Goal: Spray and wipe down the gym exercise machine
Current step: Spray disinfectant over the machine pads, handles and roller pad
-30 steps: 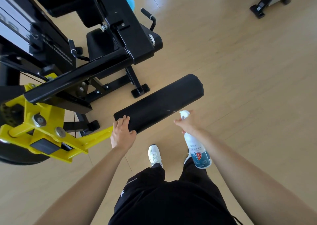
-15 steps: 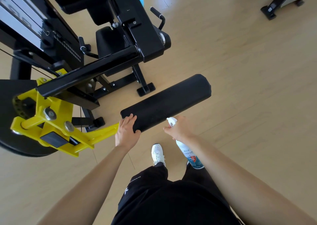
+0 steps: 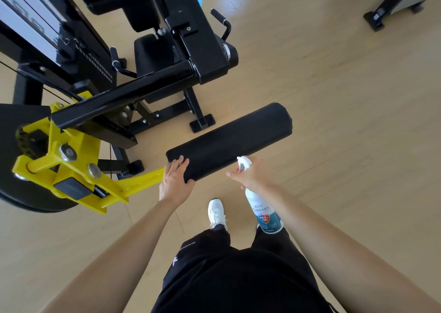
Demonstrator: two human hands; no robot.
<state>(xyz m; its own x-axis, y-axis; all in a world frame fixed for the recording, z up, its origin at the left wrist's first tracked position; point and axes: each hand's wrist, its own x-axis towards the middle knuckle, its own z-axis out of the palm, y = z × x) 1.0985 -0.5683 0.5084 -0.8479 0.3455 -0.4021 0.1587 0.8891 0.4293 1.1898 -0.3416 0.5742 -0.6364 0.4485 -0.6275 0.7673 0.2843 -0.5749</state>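
Head view took in the black gym machine at upper left, with its yellow lever arm reaching out toward the person. At the end of that arm the long black pad hung above the wooden floor, directly in front of the person's legs.

The spray bottle was just beside the pad's near edge. A second earlier it had been further toward the pad's far end. By now it had shifted along toward the middle and hung more nearly upright, with its white nozzle at the pad's edge and apparently aimed at the surface.

The left grip had stayed clasped on the pad's near end, fingers lying on top and thumb hooked round the edge, steadying it. The right grip was wrapped round the bottle's neck, with one finger sticking out to the left. Whether a finger sat on the trigger could not be told.

Judging by this, spraying of the pad was under way or about to start. The wiping had not begun, and no cloth was in sight.
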